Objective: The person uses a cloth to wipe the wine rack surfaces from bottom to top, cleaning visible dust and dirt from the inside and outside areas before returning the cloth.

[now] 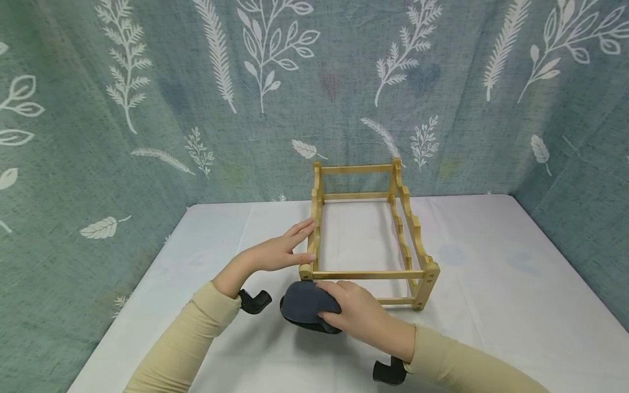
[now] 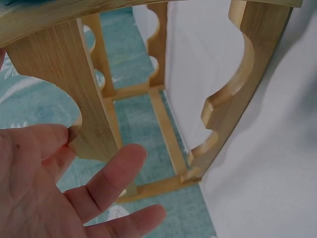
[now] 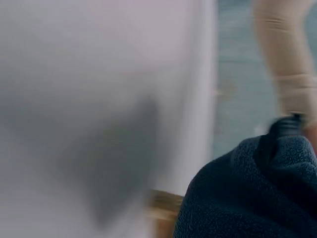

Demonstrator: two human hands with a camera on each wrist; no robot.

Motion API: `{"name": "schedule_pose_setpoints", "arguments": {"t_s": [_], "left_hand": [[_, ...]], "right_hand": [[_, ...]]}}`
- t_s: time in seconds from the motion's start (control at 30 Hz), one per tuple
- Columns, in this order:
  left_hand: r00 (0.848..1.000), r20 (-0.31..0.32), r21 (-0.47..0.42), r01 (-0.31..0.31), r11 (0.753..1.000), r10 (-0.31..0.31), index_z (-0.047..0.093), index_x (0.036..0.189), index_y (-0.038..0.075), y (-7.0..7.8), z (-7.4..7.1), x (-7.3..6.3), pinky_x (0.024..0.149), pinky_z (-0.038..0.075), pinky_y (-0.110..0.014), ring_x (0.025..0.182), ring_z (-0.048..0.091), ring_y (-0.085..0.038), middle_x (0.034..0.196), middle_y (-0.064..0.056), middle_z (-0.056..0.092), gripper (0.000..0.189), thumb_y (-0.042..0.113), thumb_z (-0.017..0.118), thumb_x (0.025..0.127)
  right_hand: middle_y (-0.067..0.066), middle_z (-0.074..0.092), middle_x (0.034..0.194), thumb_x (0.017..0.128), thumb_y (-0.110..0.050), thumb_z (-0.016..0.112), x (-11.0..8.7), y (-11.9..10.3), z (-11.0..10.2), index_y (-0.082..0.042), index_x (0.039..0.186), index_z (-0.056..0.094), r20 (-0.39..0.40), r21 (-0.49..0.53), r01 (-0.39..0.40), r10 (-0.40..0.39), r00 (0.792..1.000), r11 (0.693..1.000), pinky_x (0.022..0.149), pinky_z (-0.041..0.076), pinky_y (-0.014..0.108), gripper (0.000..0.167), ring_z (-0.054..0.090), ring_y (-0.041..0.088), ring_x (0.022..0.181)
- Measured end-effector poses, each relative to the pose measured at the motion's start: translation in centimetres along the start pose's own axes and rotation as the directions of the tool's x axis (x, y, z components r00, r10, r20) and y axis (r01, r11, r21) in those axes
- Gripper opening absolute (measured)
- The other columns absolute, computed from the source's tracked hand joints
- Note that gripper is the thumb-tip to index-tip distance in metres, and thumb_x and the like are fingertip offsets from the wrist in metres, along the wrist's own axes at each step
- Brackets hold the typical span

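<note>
A pale wooden rack [image 1: 369, 274] with scalloped side rails stands lengthwise on the white table. My left hand [image 1: 282, 251] rests on its left rail near the front corner, fingers spread and mostly straight. In the left wrist view, fingers [image 2: 121, 166] lie on both sides of a notched wooden side piece [image 2: 54, 59]. My right hand [image 1: 361, 314] grips a bunched dark blue fleecy cloth [image 1: 307, 303] with a black edge, right by the rack's front left corner. That cloth [image 3: 237, 198] fills the lower right of the right wrist view, hiding the right fingers.
White cloth covers the table [image 1: 491, 284]. Behind and beside it hangs a green-blue curtain [image 1: 339, 98] with white leaf prints. A black wrist-worn device [image 1: 255, 301] shows by the left wrist, another black device [image 1: 390, 371] by the right.
</note>
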State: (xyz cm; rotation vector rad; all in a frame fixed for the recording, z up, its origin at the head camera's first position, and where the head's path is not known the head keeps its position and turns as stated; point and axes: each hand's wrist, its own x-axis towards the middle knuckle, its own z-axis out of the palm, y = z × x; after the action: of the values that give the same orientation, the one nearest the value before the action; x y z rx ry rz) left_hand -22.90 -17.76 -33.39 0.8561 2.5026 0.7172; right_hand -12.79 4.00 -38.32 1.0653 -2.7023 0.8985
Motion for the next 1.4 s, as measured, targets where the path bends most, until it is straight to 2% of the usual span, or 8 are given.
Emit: {"name": "schedule_pose_setpoints", "arguments": {"t_s": [0.1, 0.2, 0.47, 0.7, 0.93, 1.1, 1.27, 1.4], "left_hand": [[1.0, -0.006, 0.005, 0.001, 1.0, -0.001, 0.001, 0.149, 0.021, 0.0, 0.0, 0.0, 0.098, 0.038, -0.044, 0.135, 0.026, -0.027, 0.154, 0.003, -0.006, 0.084, 0.06, 0.043, 0.088], [1.0, -0.008, 0.008, 0.0, 1.0, 0.0, 0.001, 0.149, 0.02, 0.0, 0.0, 0.1, 0.098, 0.038, -0.045, 0.136, 0.025, -0.027, 0.154, 0.003, -0.006, 0.084, 0.059, 0.043, 0.088], [1.0, 0.0, 0.002, 0.005, 1.0, -0.005, 0.001, 0.149, 0.021, -0.1, 0.0, 0.2, 0.099, 0.038, -0.044, 0.136, 0.024, -0.026, 0.154, 0.004, -0.007, 0.083, 0.059, 0.043, 0.088], [1.0, -0.009, 0.008, 0.012, 1.0, -0.012, 0.001, 0.149, 0.02, -0.1, 0.0, 0.2, 0.097, 0.039, -0.045, 0.134, 0.028, -0.029, 0.154, 0.004, -0.007, 0.084, 0.058, 0.043, 0.088], [1.0, -0.01, -0.005, 0.001, 1.0, -0.001, 0.001, 0.149, 0.02, -0.1, 0.1, 0.1, 0.099, 0.038, -0.045, 0.136, 0.024, -0.028, 0.154, 0.004, -0.007, 0.084, 0.06, 0.043, 0.088], [1.0, -0.011, -0.007, 0.002, 1.0, -0.002, 0.0, 0.149, 0.022, -0.1, 0.1, 0.1, 0.099, 0.037, -0.045, 0.136, 0.024, -0.027, 0.154, 0.005, -0.007, 0.083, 0.06, 0.043, 0.088], [1.0, -0.017, -0.009, -0.001, 1.0, 0.001, 0.001, 0.149, 0.02, -0.1, 0.2, 0.1, 0.099, 0.038, -0.045, 0.136, 0.023, -0.027, 0.154, 0.004, -0.007, 0.083, 0.058, 0.044, 0.089], [1.0, -0.01, -0.039, -0.015, 0.999, 0.014, -0.001, 0.149, 0.022, -0.2, 0.3, 0.1, 0.1, 0.036, -0.046, 0.139, 0.016, -0.025, 0.154, 0.004, -0.008, 0.082, 0.057, 0.044, 0.089]], "right_hand": [[0.01, 0.064, 0.105, 0.081, -0.024, 0.071, 0.0, 0.9, 1.4, -0.01, 0.121, 0.055, 0.113, -0.031, -0.067, 0.071, 0.991, 0.997, 0.077, 0.051, 0.034, 0.045, 0.062, 0.021, 0.096], [0.01, 0.065, 0.103, 0.08, -0.023, 0.072, -0.1, 1.6, 2.0, -0.011, 0.12, 0.056, 0.137, -0.033, -0.085, 0.088, 0.987, 0.996, 0.075, 0.051, 0.034, 0.045, 0.062, 0.021, 0.093], [0.008, 0.065, 0.109, 0.08, -0.023, 0.072, -0.1, 0.6, -0.3, -0.009, 0.12, 0.057, 0.007, -0.019, -0.008, 0.008, 1.0, 1.0, 0.08, 0.051, 0.035, 0.045, 0.062, 0.021, 0.099], [0.007, 0.064, 0.112, 0.078, -0.017, 0.073, 0.4, -1.1, -3.5, -0.005, 0.12, 0.058, -0.164, 0.021, 0.079, -0.074, 0.984, 0.997, 0.084, 0.05, 0.034, 0.046, 0.06, 0.021, 0.103], [0.008, 0.065, 0.108, 0.079, -0.021, 0.072, -0.2, 0.4, -0.9, -0.008, 0.119, 0.058, -0.003, -0.021, -0.006, 0.006, 1.0, 1.0, 0.081, 0.051, 0.036, 0.044, 0.062, 0.021, 0.099], [0.01, 0.065, 0.101, 0.08, -0.022, 0.072, -0.6, 1.9, 1.2, -0.01, 0.119, 0.057, 0.132, -0.056, -0.065, 0.072, 0.989, 0.996, 0.076, 0.051, 0.035, 0.044, 0.062, 0.022, 0.093], [0.009, 0.065, 0.101, 0.08, -0.022, 0.071, -0.8, 2.4, 1.5, -0.011, 0.12, 0.056, 0.137, -0.043, -0.061, 0.066, 0.988, 0.997, 0.076, 0.051, 0.035, 0.044, 0.062, 0.021, 0.092], [0.006, 0.065, 0.105, 0.08, -0.023, 0.071, -1.3, 1.4, -0.4, -0.012, 0.12, 0.058, 0.091, 0.02, 0.006, -0.008, 0.996, 1.0, 0.077, 0.051, 0.034, 0.043, 0.062, 0.018, 0.094]]}}
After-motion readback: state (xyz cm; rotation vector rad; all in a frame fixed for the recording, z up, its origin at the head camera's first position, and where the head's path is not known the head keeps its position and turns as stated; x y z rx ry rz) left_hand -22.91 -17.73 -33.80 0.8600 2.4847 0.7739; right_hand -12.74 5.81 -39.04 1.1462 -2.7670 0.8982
